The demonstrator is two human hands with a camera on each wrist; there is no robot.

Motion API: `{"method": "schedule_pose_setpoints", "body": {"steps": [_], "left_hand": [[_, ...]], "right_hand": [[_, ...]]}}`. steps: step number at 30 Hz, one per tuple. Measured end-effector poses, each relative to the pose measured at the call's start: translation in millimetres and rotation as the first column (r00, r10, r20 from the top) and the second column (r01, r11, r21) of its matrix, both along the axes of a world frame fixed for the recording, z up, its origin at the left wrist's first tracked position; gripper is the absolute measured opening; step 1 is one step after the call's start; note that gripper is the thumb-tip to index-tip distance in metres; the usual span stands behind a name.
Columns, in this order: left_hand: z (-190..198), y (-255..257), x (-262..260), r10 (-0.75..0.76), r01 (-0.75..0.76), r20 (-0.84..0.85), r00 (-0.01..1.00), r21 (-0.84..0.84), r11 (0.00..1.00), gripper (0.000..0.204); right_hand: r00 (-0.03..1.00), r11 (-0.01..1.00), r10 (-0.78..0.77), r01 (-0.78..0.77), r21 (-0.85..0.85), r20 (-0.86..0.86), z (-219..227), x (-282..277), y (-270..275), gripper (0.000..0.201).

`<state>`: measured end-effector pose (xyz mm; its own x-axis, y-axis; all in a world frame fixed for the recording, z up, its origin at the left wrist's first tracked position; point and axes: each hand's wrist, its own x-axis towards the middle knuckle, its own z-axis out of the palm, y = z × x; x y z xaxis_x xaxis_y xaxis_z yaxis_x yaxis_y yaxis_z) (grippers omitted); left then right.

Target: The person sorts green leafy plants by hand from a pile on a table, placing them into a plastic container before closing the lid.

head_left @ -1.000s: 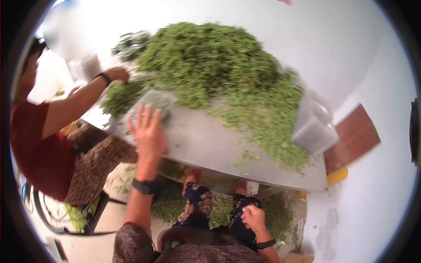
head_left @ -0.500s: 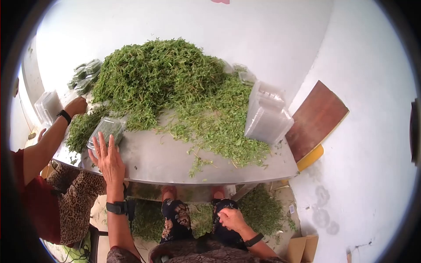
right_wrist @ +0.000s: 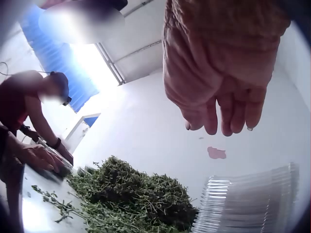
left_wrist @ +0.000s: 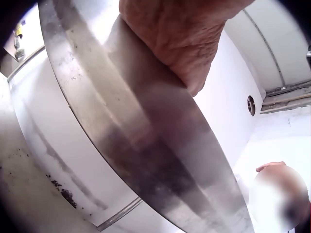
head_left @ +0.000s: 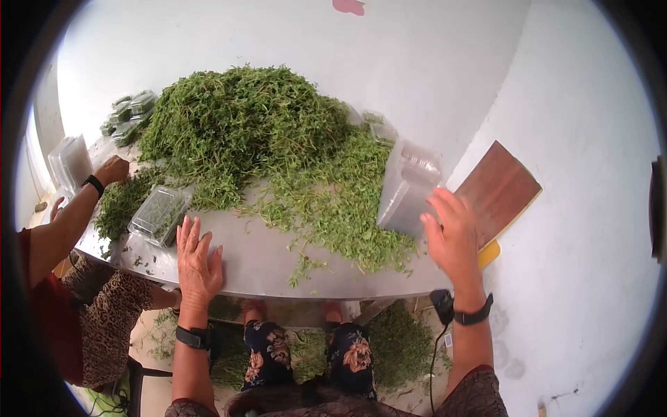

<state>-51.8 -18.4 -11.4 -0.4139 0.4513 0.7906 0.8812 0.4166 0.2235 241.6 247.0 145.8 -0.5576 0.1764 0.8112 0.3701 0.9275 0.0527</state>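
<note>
My left hand (head_left: 197, 267) is at the table's near edge with its fingers straight, holding nothing. Just beyond its fingertips sits a clear plastic box (head_left: 160, 215) of green sprigs. In the left wrist view the hand (left_wrist: 180, 39) is over the bare metal. My right hand (head_left: 455, 240) reaches up beside a stack of clear plastic boxes (head_left: 410, 181), its fingertips overlapping the stack's right side. The right wrist view has that hand (right_wrist: 221, 73) with fingers extended, above the stack (right_wrist: 248, 199) and apart from it. A big heap of leafy greens (head_left: 243, 132) covers the table's back.
At left, another person's hand (head_left: 111, 170) works by a smaller pile of greens (head_left: 121, 205). Filled boxes (head_left: 128, 118) and a second stack of boxes (head_left: 69, 163) stand beyond. A brown board (head_left: 497, 191) leans by the right wall. More greens (head_left: 396, 347) lie under the metal table (head_left: 243, 257).
My right hand has risen from my lap to the stack of boxes, its fingers opening out. My left hand has come off the filled box, toward the right. The head view has shifted.
</note>
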Motion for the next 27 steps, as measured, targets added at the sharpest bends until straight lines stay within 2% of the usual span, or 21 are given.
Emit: {"method": "schedule_pose_setpoints", "body": {"steps": [2, 5, 7, 8, 10, 11, 13, 16, 19, 23, 25, 27], "left_hand": [[1.8, -0.4, 0.4, -0.006, 0.006, 0.051, 0.999, 0.003, 1.0, 0.022], [2.7, 0.2, 0.4, -0.006, 0.002, 0.107, 0.994, 0.032, 0.999, 0.017], [4.6, -0.1, 0.6, -0.005, 0.0, 0.12, 0.993, 0.036, 0.999, 0.016], [4.9, 0.0, 0.9, -0.004, -0.001, 0.133, 0.991, 0.038, 0.999, 0.015], [4.5, 0.0, 1.0, -0.007, 0.0, 0.148, 0.989, 0.047, 0.999, 0.015], [4.5, -0.1, 0.7, -0.012, 0.003, 0.159, 0.987, 0.054, 0.999, 0.014], [4.5, 0.0, 0.8, -0.015, 0.004, 0.17, 0.985, 0.063, 0.998, 0.013], [5.3, -0.2, 0.9, -0.015, 0.003, 0.183, 0.983, 0.067, 0.998, 0.013], [5.1, 0.1, 0.9, -0.017, 0.004, 0.189, 0.982, 0.066, 0.998, 0.012], [4.9, -0.8, 0.4, -0.015, 0.001, 0.202, 0.979, 0.069, 0.998, 0.012], [5.5, -0.7, 0.6, -0.015, 0.001, 0.201, 0.979, 0.068, 0.998, 0.012], [6.3, -0.3, 1.1, -0.016, 0.002, 0.201, 0.979, 0.067, 0.998, 0.012]], "right_hand": [[0.999, 1.0, 0.021, -0.022, 0.013, 0.029, 0.7, -14.1, 31.3, 0.024], [0.996, 0.996, 0.046, -0.039, -0.08, 0.082, -1.9, -29.9, 63.5, 0.023], [0.989, 0.965, 0.035, 0.004, -0.262, 0.144, -1.6, -37.3, 73.4, 0.018], [0.989, 0.966, 0.037, 0.002, -0.259, 0.146, -0.1, -40.2, 75.4, 0.018], [0.98, 0.916, 0.02, 0.061, -0.397, 0.199, 1.3, -45.0, 76.8, 0.014], [0.98, 0.916, 0.022, 0.06, -0.397, 0.199, 2.0, -45.5, 76.8, 0.014], [0.982, 0.827, 0.042, 0.068, -0.558, 0.182, 3.7, -46.5, 76.8, 0.013], [0.985, 0.879, 0.107, -0.032, -0.475, 0.132, -2.9, -46.5, 86.5, 0.013], [0.978, 0.849, 0.064, 0.051, -0.526, 0.198, 2.1, -48.3, 88.4, 0.015], [0.986, 0.84, 0.113, -0.03, -0.542, 0.12, -2.3, -49.6, 101.8, 0.017], [0.975, 0.808, 0.099, 0.038, -0.588, 0.199, 1.2, -48.8, 106.9, 0.018], [0.972, 0.809, 0.117, 0.025, -0.587, 0.203, 2.2, -48.7, 109.5, 0.018]]}}
